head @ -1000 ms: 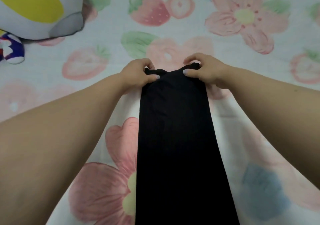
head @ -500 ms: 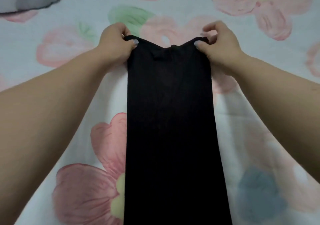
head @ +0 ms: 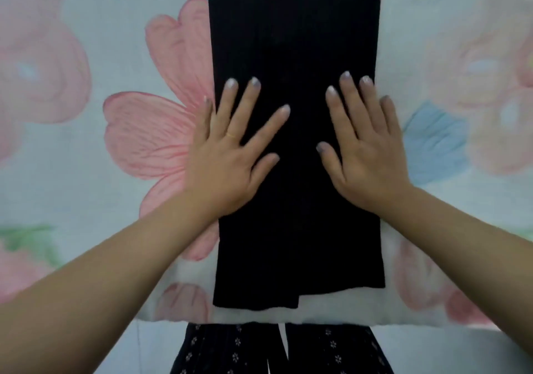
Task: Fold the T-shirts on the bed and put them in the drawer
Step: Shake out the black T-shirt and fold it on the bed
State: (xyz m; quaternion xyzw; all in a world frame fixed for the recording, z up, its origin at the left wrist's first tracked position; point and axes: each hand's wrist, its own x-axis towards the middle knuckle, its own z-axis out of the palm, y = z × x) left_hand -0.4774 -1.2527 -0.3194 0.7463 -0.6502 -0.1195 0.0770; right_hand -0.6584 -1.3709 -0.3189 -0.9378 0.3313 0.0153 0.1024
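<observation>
Head: left hand (head: 227, 166), right hand (head: 372, 160) flat on T-shirt (head: 297, 42); floral bedsheet (head: 86, 172) beneath.

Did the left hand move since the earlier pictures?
Yes. The left hand came toward the person, from beyond the pink flower print to beside it, flat on the black T-shirt.

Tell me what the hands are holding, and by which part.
Nothing is gripped: left hand and right hand press flat, fingers straight, on the black T-shirt.
</observation>
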